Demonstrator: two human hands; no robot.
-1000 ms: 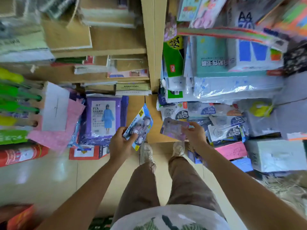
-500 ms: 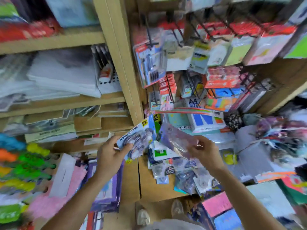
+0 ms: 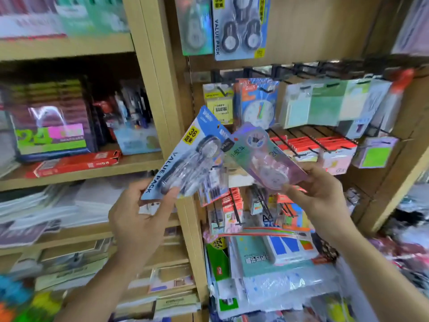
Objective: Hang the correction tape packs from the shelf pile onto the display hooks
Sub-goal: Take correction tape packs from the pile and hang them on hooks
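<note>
My left hand [image 3: 139, 219] grips the lower end of a blue "VALUE PACK" correction tape pack [image 3: 185, 156], tilted up to the right. My right hand [image 3: 318, 194] pinches a shiny purple-green correction tape pack [image 3: 262, 156] by its lower right corner, tilted up to the left. The two packs nearly meet at their tops in front of the display panel. Higher up hang a matching blue value pack [image 3: 240, 26] and a green iridescent pack [image 3: 195, 26]. Black display hooks [image 3: 257, 73] jut from a rail below those hanging packs.
A wooden upright post [image 3: 160, 89] divides the left shelves of boxes and paper from the hook panel. Sticky-note packs [image 3: 325, 105], a clock card [image 3: 257, 108] and red-topped packs [image 3: 313, 145] fill the hooks. Stacked folders and bagged goods [image 3: 267, 263] lie below.
My view has swung up from the floor and shelf pile to the hook panel. Both hands have risen with their packs, which now sit before the display.
</note>
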